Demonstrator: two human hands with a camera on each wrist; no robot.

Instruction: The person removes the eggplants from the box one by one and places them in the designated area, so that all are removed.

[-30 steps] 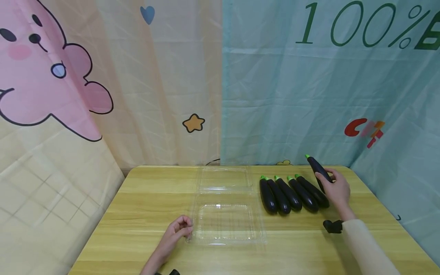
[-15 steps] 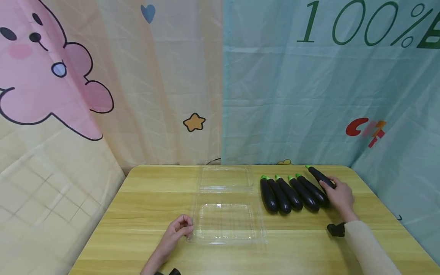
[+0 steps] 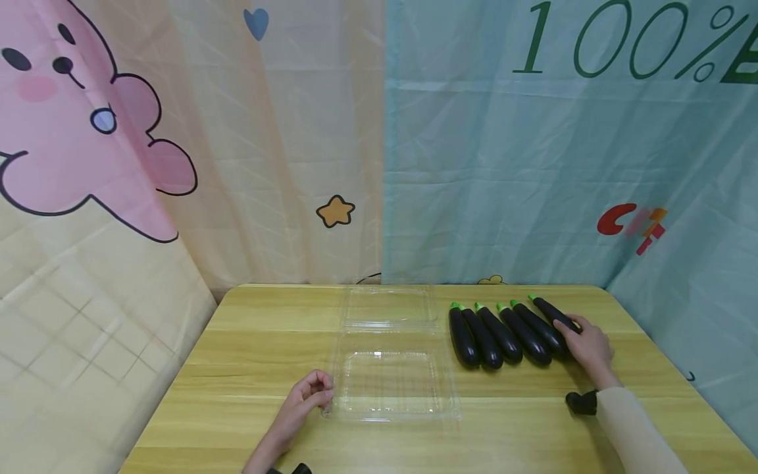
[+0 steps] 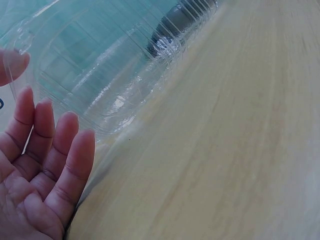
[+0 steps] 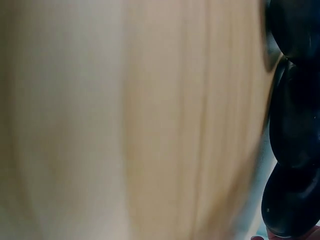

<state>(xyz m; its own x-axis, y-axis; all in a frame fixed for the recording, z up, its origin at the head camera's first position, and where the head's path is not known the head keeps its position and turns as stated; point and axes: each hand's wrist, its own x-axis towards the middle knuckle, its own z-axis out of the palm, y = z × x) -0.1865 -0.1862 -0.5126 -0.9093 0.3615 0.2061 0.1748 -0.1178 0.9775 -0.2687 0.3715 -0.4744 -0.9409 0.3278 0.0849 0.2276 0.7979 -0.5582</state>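
An open clear plastic clamshell container (image 3: 391, 417) lies on the table with its lid half (image 3: 387, 325) folded back. My left hand (image 3: 304, 401) pinches the near left edge; in the left wrist view the thumb (image 4: 14, 66) and fingers (image 4: 75, 160) sit on either side of the rim. At the far right of a row, my right hand (image 3: 590, 347) grips the thick end of a dark eggplant (image 3: 552, 310), its green stem pointing away. The other eggplants (image 3: 499, 336) lie side by side to its left, between it and the container. The right wrist view shows several rounded eggplant ends (image 5: 295, 115).
The wooden table (image 3: 249, 342) ends at a patterned curtain (image 3: 474, 164) behind it, and more cloth hangs on both sides. Bare wood lies in front of the eggplants and to the left of the container.
My right hand has lowered the eggplant from above the table to the right end of the row. The left hand and the container have stayed in place.
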